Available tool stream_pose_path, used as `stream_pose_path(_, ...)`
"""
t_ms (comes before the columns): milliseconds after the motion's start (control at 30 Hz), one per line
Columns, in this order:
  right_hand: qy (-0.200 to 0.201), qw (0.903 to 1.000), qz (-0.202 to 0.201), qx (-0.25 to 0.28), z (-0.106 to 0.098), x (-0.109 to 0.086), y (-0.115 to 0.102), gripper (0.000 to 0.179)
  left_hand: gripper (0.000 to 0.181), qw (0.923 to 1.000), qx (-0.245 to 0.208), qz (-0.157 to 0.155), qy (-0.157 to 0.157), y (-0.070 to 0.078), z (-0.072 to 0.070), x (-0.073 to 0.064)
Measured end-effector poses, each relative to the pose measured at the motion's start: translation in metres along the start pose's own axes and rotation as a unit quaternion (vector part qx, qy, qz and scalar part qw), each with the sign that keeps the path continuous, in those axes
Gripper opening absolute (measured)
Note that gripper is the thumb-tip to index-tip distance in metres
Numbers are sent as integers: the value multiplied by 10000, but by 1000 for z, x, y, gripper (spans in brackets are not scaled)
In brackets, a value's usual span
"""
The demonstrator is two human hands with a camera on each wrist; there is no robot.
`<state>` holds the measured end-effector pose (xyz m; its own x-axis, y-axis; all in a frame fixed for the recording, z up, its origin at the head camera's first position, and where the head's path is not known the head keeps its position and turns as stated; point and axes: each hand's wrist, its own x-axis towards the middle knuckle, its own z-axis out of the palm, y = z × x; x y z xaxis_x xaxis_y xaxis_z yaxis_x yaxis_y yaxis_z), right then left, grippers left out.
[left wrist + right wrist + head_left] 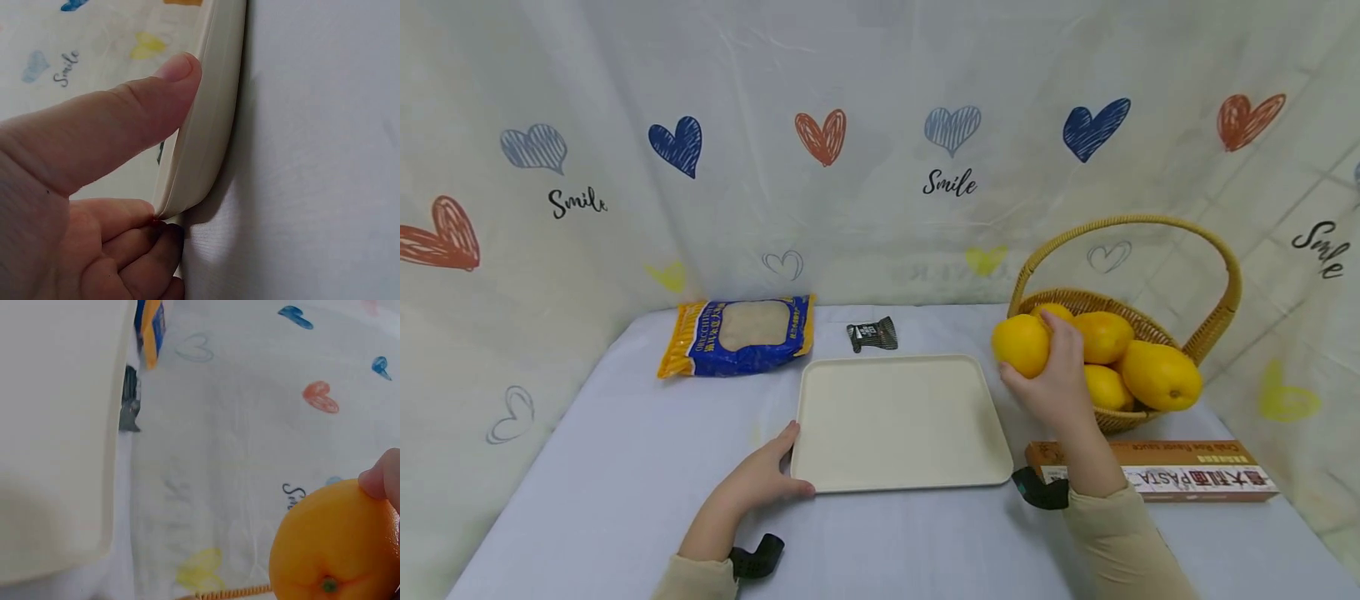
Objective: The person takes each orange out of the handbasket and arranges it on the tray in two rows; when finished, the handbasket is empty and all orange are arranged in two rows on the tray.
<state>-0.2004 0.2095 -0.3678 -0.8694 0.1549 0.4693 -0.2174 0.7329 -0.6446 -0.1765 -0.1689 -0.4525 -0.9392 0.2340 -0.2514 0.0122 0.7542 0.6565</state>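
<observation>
While the left hand [762, 477] grips the near left corner of a cream tray [901, 425] between thumb and fingers, the right hand [1057, 380] curls its fingers round a yellow fruit [1019, 345] at the left side of a wicker basket [1120, 420], where 4 more fruits [1103, 337] show. 1 pasta box [1213, 472] lies nearer; 2 packets [752, 335] lie beyond the tray's near edge.

A pale heart-printed curtain [865, 50] hangs behind a white-clothed table [610, 475]

Head view forward, down; wrist views close in; all share tray [895, 425]
</observation>
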Motion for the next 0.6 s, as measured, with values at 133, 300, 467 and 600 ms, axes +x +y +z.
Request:
stream_pose_path(133,-134,9997,-110,165,15,0,-13,82,102,10000,-55,54,-14,-2,0,1)
stream_pose_path(300,-229,9981,-287,500,36,1,-23,75,102,10000,-56,57,-24,-4,0,3)
stream_pose_path(467,-377,9957,-536,655,51,1,-31,74,102,10000,-89,33,-2,-5,-1,4)
stream_pose_path(600,-456,9949,-531,726,60,0,-36,75,101,9999,-131,10,4,-5,-1,3)
